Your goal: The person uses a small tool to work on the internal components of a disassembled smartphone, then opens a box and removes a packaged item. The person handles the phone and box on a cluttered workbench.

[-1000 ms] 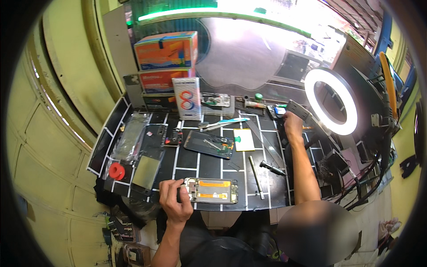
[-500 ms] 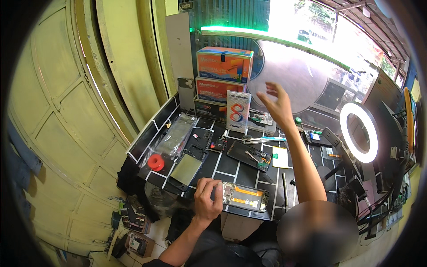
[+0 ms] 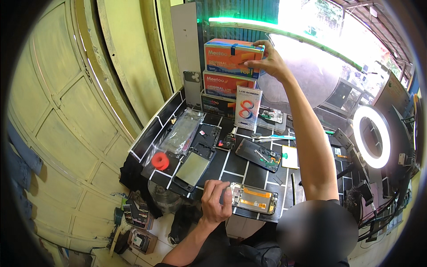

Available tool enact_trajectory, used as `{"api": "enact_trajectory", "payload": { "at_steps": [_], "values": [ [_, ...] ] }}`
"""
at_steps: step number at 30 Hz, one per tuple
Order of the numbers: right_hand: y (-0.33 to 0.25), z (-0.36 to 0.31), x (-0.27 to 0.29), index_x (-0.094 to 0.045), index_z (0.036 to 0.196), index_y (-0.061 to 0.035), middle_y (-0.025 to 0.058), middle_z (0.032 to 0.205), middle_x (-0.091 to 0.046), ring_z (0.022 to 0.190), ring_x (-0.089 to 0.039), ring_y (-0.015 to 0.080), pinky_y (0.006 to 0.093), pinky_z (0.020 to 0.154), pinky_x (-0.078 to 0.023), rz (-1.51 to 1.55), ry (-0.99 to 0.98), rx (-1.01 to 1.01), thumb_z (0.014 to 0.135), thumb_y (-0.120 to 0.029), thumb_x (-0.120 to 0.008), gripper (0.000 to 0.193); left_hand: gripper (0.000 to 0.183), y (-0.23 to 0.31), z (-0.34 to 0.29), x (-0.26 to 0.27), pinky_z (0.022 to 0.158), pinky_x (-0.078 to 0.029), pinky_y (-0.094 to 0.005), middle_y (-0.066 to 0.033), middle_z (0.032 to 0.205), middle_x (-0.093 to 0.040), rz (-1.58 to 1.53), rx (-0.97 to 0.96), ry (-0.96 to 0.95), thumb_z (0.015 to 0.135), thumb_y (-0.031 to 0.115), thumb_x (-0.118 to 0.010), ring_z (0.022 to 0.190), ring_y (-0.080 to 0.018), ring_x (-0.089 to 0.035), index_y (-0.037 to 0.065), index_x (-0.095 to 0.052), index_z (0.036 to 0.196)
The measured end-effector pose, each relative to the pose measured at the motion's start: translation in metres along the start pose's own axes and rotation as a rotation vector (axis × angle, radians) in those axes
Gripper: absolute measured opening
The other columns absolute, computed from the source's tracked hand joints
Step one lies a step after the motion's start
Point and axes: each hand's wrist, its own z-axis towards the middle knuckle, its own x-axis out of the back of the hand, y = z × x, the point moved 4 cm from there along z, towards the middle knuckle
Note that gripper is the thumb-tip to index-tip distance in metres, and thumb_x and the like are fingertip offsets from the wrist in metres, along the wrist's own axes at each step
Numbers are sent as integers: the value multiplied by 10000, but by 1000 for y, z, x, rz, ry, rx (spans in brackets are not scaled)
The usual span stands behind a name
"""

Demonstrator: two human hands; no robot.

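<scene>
An opened phone assembly is pinched at its near end by the left hand, thumb and curled fingers being closed on the edge. It lies just right of that grip at the front of the bench, face up; by being held at one end, its orange ribbon cables are left uncovered, presumably so that they are not pressed. Well above, the right hand is spread around the right end of the top orange box, thumb on the front face and fingers at the upper edge; how firmly it is clasped cannot be told. That end is probably favoured because it is the side nearest the arm. Below the right hand, a white carton is stood upright against the stack, apparently for support. A red spool is placed left of the left hand, apart from it.
</scene>
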Motion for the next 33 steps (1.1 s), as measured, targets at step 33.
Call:
{"api": "enact_trajectory", "payload": {
  "at_steps": [33],
  "values": [
    [-135, -359, -24, -560, 1189, -132, 109, 1318, -387, 1299, -437, 231, 384, 937, -502, 154, 504, -193, 590, -226, -1009, 754, 711, 48, 11, -25, 1096, -415, -469, -113, 1413, -550, -1543, 741, 66, 1026, 595, -451, 1296, -275, -539, 81, -361, 1509]
  ]
}}
